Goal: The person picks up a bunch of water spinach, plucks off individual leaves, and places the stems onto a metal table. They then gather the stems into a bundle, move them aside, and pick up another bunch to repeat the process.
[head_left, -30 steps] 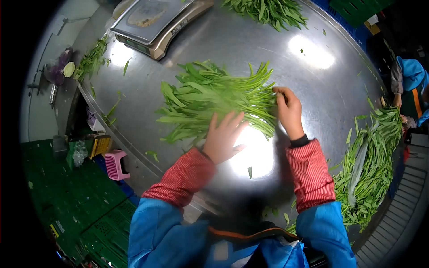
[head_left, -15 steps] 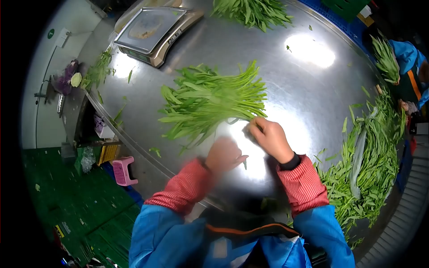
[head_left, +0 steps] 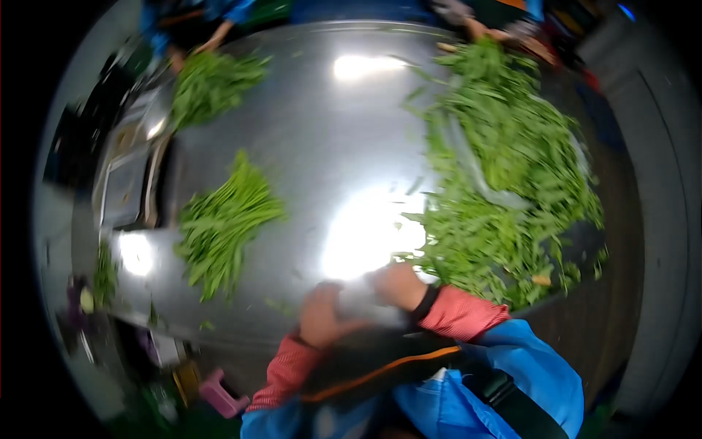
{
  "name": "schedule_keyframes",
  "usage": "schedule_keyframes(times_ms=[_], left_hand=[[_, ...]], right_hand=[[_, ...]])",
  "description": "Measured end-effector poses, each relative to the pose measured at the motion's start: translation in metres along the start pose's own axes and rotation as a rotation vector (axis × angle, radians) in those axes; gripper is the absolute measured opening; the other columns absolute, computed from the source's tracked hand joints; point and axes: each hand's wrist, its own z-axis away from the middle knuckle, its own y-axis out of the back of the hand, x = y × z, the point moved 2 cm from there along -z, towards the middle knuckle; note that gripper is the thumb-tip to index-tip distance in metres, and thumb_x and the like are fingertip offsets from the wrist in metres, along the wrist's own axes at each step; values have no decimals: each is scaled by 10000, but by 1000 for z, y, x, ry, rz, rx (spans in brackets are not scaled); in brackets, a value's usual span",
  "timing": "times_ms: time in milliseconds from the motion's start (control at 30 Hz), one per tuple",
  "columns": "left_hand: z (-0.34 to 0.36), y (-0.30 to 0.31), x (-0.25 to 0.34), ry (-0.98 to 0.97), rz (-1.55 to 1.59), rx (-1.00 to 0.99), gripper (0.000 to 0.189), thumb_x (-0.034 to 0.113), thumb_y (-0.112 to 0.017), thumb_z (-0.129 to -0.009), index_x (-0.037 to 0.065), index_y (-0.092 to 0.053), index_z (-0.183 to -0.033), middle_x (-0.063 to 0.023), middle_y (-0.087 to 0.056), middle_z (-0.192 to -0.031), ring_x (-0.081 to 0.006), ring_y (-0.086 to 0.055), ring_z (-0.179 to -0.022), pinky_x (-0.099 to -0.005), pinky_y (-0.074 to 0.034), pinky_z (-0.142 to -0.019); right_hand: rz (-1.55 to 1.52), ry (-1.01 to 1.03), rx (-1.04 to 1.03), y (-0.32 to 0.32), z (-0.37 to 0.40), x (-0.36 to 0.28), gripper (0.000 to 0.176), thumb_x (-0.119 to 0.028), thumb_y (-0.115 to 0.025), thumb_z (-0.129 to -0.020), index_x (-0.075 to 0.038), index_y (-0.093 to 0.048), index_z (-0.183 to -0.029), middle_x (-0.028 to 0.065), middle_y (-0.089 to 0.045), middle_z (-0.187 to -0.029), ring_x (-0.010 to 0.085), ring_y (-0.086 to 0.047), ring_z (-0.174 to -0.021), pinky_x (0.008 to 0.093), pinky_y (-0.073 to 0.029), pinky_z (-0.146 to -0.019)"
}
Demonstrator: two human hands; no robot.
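My left hand (head_left: 320, 316) and my right hand (head_left: 398, 285) are close together near my body, over the near edge of the metal table (head_left: 314, 161). Motion smears the fingers of both, so I cannot make out whether they hold anything. A bunch of leafy greens (head_left: 230, 219) lies on the table ahead and to the left, apart from both hands, its stems pointing up and to the right. Closer to my right hand spreads a large loose pile of greens (head_left: 504, 168), with a translucent plastic strip (head_left: 468, 161) lying across it.
A scale (head_left: 126, 192) stands at the table's left side. At the far left, a co-worker's hands (head_left: 216, 36) are at another bunch of greens (head_left: 212, 84). Another person's hands (head_left: 497, 33) reach the pile's far end. A pink stool (head_left: 221, 395) is below the table, left.
My view has swung to the right, bringing the whole pile and the other people's hands into sight. Both my hands have drawn back toward my body, away from the bunch.
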Motion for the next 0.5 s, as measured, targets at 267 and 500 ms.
schedule_keyframes(times_ms=[267,500], left_hand=[[-15,-81,55,-34,2,-49,176,205,-620,-789,57,-627,-885,-105,-588,-786,-326,-539,-829,-424,-407,-781],[-51,-196,153,-39,125,-226,140,118,-701,-786,55,-642,-896,-88,-600,-711,-268,-582,-676,-360,-476,-656]], right_hand=[[-191,-226,257,51,96,78,291,-304,-640,-842,-74,-614,-1019,131,-657,-729,354,-644,-732,425,-499,-678],[-372,-344,555,57,215,194,300,-240,-652,-799,-24,-596,-998,193,-637,-872,378,-619,-810,462,-485,-722]])
